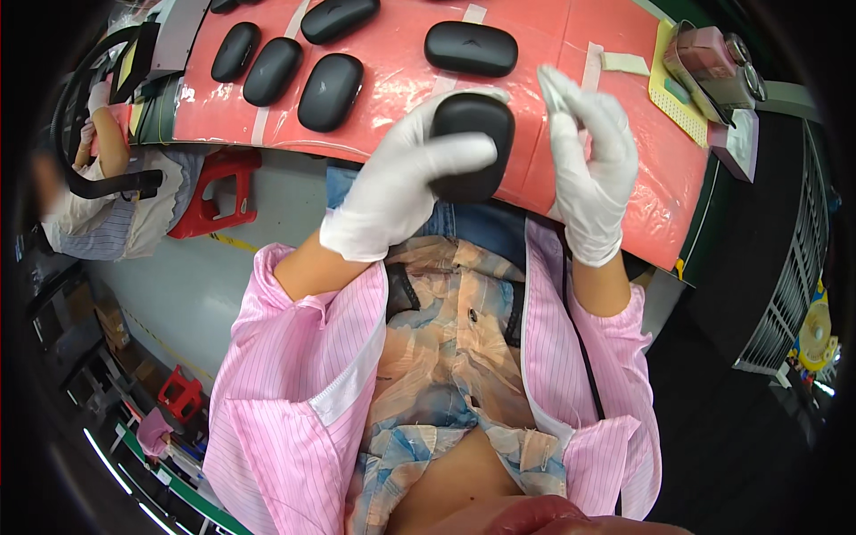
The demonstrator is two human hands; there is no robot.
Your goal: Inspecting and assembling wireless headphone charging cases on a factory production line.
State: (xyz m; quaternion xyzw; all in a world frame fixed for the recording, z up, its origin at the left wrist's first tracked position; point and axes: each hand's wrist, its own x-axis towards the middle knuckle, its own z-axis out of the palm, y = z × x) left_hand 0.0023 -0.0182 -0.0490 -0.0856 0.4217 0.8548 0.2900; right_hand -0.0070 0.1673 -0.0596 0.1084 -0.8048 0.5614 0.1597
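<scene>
My left hand (392, 174), in a white glove, grips a smooth black oval case (473, 134) just above the near edge of the table. Its thumb lies across the case's face and the other fingers are behind it, mostly hidden. To the right of the case, my right hand (593, 160), also gloved in white, is raised with the fingertips pinched together. Between them shows a small pale cloth-like piece (551, 89), apart from the case. Another black case (471, 48) lies on the pink table covering (392, 53) just beyond my hands.
Several more black cases (330, 92) lie at the left of the table. On the right are a flat white pad (625, 63), a yellow perforated mat (678, 94) and a holder with containers (713, 67). A person (116, 192) sits at far left beside a red stool (217, 194).
</scene>
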